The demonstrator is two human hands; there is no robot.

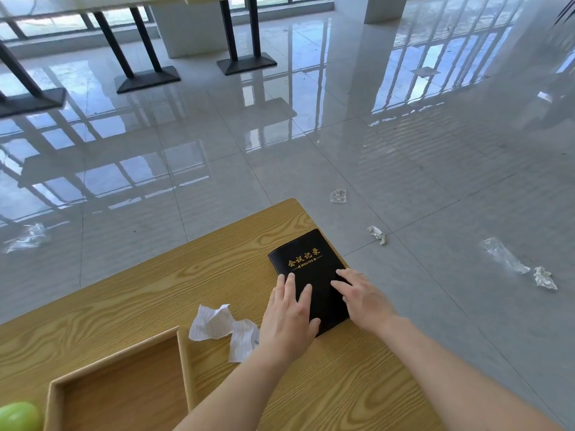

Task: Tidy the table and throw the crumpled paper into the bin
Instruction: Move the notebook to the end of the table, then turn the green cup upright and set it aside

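A: What colour is the counter?
B: Honey-yellow, with darker brown wood grain swirling across it. The tray is a paler tan wood.
A: And the notebook?
B: A black cover with gold lettering, and thin gold lines either side of the word MINUTES.
A: The crumpled paper?
B: White, ruled with fine grey lines.
A: Anything green?
B: The apple, a bright yellow-green.
A: The floor?
B: Pale grey glossy tiles with thin dark joints, streaked with blue-white window reflections. The table legs are black, and the paper scrap is white.

Bright daylight, floor glare (edges warped)
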